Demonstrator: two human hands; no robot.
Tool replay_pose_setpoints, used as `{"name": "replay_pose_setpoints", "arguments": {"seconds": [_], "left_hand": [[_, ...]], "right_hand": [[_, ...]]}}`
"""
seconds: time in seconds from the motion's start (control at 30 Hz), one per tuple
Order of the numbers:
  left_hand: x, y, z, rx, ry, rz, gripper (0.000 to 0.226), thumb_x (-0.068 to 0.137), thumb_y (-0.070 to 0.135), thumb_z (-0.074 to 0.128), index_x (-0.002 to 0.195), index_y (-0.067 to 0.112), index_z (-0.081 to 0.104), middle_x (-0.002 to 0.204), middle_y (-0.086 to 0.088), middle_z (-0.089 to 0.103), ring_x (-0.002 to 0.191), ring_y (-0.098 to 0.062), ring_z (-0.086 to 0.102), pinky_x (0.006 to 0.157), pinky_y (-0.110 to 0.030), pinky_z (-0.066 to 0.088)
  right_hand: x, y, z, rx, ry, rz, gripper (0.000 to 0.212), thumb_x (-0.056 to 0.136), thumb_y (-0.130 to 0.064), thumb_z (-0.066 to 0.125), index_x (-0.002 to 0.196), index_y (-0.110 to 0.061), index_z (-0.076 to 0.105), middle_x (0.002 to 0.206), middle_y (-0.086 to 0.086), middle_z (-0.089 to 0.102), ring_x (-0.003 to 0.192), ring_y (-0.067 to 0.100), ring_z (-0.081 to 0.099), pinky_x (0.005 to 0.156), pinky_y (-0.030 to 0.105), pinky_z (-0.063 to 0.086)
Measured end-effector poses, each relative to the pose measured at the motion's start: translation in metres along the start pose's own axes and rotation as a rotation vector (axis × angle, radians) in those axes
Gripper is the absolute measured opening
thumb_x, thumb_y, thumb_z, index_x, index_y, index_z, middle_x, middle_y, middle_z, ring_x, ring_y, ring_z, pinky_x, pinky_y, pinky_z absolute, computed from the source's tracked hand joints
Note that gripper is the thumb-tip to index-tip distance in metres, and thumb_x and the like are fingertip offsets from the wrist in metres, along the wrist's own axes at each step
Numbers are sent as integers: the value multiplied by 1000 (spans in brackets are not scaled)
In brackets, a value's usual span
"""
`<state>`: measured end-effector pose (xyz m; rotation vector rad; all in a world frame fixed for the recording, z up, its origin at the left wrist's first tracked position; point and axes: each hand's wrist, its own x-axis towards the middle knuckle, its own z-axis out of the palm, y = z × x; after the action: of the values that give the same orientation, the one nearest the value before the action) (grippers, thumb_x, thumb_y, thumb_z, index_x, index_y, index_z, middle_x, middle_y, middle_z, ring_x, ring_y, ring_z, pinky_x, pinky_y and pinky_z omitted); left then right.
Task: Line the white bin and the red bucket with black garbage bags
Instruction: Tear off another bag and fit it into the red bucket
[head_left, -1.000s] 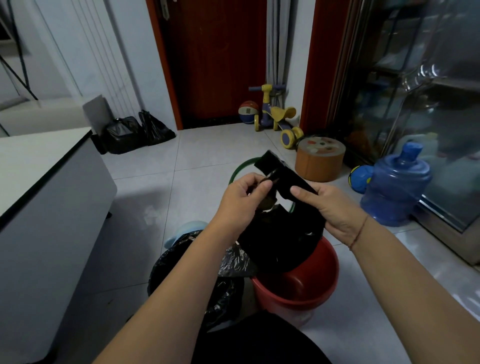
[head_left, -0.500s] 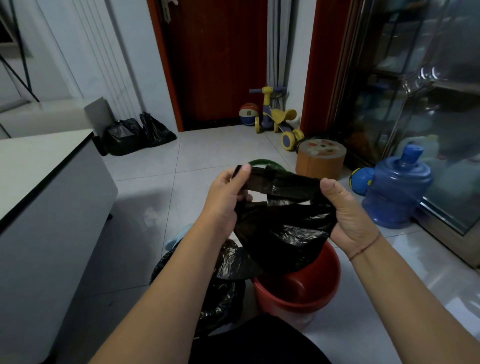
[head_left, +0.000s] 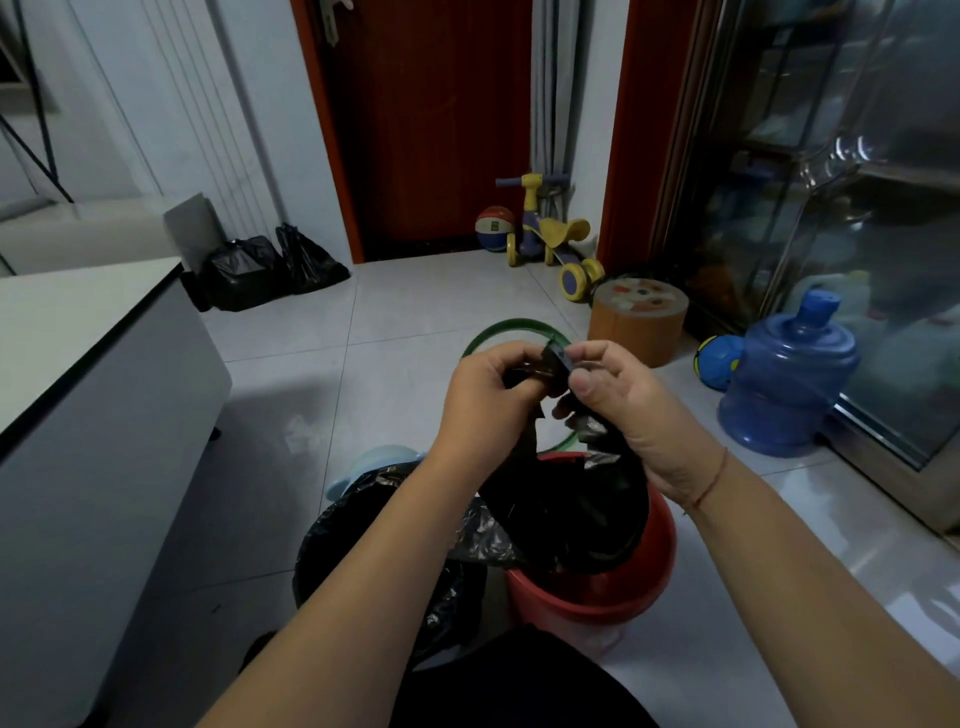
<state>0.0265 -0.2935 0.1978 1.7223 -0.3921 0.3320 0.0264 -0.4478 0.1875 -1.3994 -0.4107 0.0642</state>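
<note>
Our left hand (head_left: 483, 395) and right hand (head_left: 618, 400), at centre frame, both pinch the top edge of a black garbage bag (head_left: 571, 509). Its body hangs into the red bucket (head_left: 597, 597) at lower centre. Just left, a second black bag (head_left: 374, 525) covers the bin, whose walls we cannot see.

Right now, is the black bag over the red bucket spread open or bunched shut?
Bunched shut: left hand and right hand pinch the garbage bag at its top; the rest hangs crumpled into the red bucket.
</note>
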Motion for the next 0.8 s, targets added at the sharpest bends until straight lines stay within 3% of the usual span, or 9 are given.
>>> {"name": "replay_pose_setpoints", "arguments": {"seconds": [0.1, 0.17, 0.23, 0.37, 0.47, 0.6, 0.73, 0.8], "left_hand": [[-2, 1, 5, -52, 26, -13, 19, 84, 5, 65, 78, 22, 71, 63, -11, 66, 55, -13, 56, 51, -22, 45], [-1, 0, 5, -148, 43, -70, 17, 87, 5, 63, 75, 13, 70, 47, -4, 55, 42, -10, 46, 43, -17, 37], [0, -3, 4, -207, 76, -115, 21, 89, 9, 61, 69, 8, 68, 42, 5, 48, 36, -7, 38, 40, -15, 32], [7, -10, -6, -340, 219, -320, 43, 95, 28, 53, 54, 21, 65, 44, 6, 48, 40, -10, 40, 40, -18, 33], [12, -16, -20, -475, 309, -424, 43, 97, 39, 46, 61, 16, 49, 43, 5, 45, 38, -10, 42, 44, -24, 35], [14, -21, -40, -639, 408, -513, 37, 93, 44, 50, 78, 12, 62, 64, -5, 67, 57, -20, 66, 57, -31, 56], [13, -19, -41, -725, 407, -545, 36, 91, 45, 54, 83, 12, 66, 72, -7, 74, 64, -20, 72, 52, -31, 57], [14, -19, -42, -814, 428, -573, 37, 90, 46, 54, 87, 11, 66, 81, -10, 73, 73, -23, 71, 64, -36, 58]], "right_hand": [[6, -5, 4, -34, 106, -91, 24, 70, -31, 71, 85, -15, 63, 66, -4, 68, 59, 6, 61, 56, 18, 49], [9, -7, 4, 41, 185, -114, 15, 70, -30, 68, 72, -17, 61, 54, -6, 63, 50, 3, 56, 49, 14, 45], [12, -8, 1, 151, 255, -100, 17, 71, -30, 67, 71, -15, 58, 53, -6, 62, 49, 4, 56, 48, 16, 46], [16, -9, -15, 539, 368, -18, 18, 76, -30, 63, 76, -15, 52, 52, -5, 57, 45, 7, 52, 48, 20, 48], [15, -8, -37, 823, 420, 87, 27, 90, -36, 52, 70, -18, 51, 41, -8, 42, 34, 3, 37, 40, 15, 38], [9, -3, -70, 807, 469, 89, 34, 95, -41, 45, 69, -19, 50, 36, -7, 32, 28, 5, 27, 35, 13, 22], [8, 0, -90, 732, 474, 51, 40, 93, -42, 46, 61, -20, 53, 33, -7, 29, 26, 6, 25, 36, 14, 19], [8, -1, -96, 724, 463, 44, 40, 89, -45, 48, 57, -21, 55, 33, -7, 29, 27, 6, 25, 37, 14, 19]]}}
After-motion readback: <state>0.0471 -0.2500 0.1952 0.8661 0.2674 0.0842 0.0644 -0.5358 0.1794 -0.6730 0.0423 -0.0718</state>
